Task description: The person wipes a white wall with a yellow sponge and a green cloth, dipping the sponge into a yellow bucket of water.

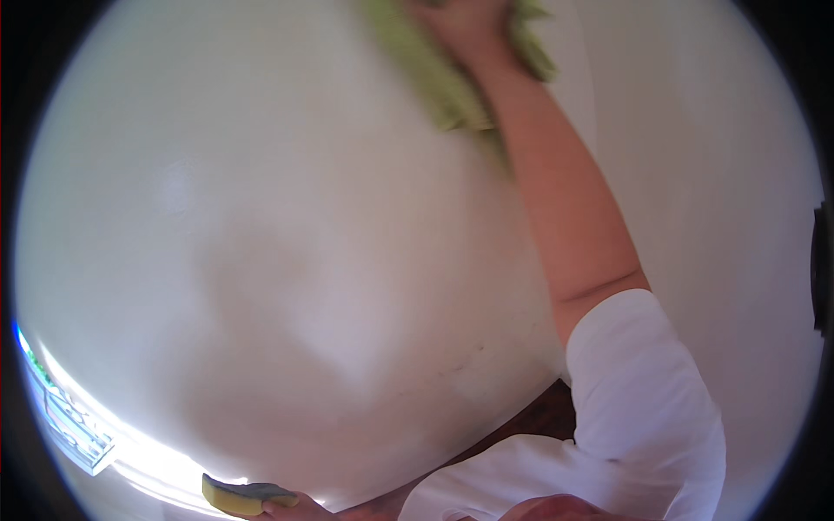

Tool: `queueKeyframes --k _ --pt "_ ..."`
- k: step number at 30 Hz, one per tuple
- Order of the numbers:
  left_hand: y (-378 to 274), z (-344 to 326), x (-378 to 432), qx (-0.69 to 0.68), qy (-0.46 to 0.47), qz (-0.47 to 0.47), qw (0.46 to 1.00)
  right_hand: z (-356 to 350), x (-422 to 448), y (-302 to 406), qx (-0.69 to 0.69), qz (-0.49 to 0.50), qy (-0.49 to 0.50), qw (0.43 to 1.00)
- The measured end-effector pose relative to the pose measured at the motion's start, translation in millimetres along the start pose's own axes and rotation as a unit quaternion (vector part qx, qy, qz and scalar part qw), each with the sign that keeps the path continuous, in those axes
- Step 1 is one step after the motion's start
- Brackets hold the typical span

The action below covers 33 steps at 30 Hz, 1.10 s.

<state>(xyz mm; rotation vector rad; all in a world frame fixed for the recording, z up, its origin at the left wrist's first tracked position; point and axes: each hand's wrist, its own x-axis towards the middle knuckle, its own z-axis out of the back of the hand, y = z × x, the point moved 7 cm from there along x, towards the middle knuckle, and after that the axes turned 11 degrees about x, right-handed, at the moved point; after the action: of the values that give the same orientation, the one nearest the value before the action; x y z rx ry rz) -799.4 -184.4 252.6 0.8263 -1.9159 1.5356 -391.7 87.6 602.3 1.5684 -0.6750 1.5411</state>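
Note:
My right hand (470,26) is at the top edge of the view, its arm stretched up across a white wall (228,163). A light green cloth (433,78) is under that hand, pressed against the wall and hanging out on both sides of the wrist. The cloth and fingers are blurred, and the fingertips are partly cut off. At the bottom, my left hand (296,509) grips a yellow sponge (228,500) with a dark scouring side. Only a small part of this hand shows.
Faint dark scuffs (462,365) mark the lower wall. A wall corner runs down on the right. Bright light enters by a window (71,417) at the lower left. Brown floor (544,413) shows beside my white sleeve. A dark object (819,267) sits at the right rim.

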Motion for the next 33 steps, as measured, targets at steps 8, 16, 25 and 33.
queueKeyframes --k 8,16,25,33 --pt "0 -49 -33 0.011 0.077 0.043 0.996 13 -173 -184 0.046 0.043 -0.086 0.994" --pt "-6 -90 -79 -0.025 0.238 -0.220 0.946 -28 -474 -239 0.119 -0.325 -0.005 0.938" --pt "18 -117 -217 -0.254 0.673 -0.012 0.694 -85 -711 -186 0.558 -0.688 -0.330 0.325" --pt "139 -50 -327 -0.210 0.662 0.647 0.314 -33 -813 18 0.193 -0.731 0.355 0.550"
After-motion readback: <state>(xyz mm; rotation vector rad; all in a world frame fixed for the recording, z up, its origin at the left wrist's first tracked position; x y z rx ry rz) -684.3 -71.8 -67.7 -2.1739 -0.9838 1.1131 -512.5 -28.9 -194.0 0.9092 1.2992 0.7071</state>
